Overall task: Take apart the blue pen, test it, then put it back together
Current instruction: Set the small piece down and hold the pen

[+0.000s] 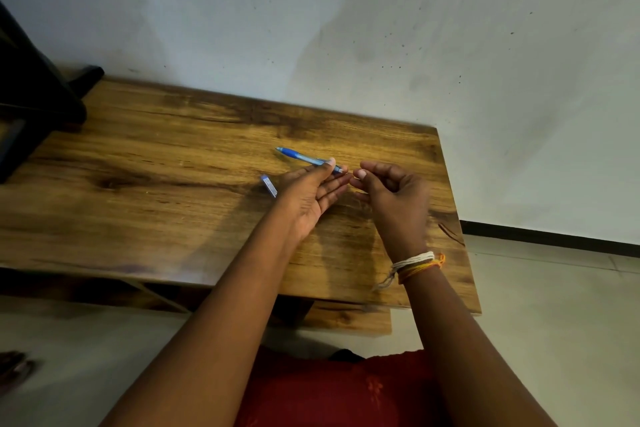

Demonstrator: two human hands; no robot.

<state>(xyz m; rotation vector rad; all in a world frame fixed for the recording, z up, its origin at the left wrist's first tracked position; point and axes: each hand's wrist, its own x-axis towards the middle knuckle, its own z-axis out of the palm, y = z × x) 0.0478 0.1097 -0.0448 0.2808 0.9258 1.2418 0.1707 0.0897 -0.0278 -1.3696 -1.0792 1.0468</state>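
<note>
The blue pen [300,156] hangs just above the wooden table [156,191], its blue grip and tip pointing up-left. My left hand [311,198] pinches the clear barrel between thumb and fingers, palm turned up. My right hand [394,198] is curled, thumb and forefinger pinched at a thin part that sticks out of the barrel's right end; the part is too small to identify. A small blue-and-white pen piece [269,186] lies on the table just left of my left hand, partly hidden behind it.
A dark piece of furniture [31,104] stands over the table's far left corner. A white wall runs behind the table. The table's right edge [460,229] drops to a tiled floor. Thread bands [415,263] circle my right wrist.
</note>
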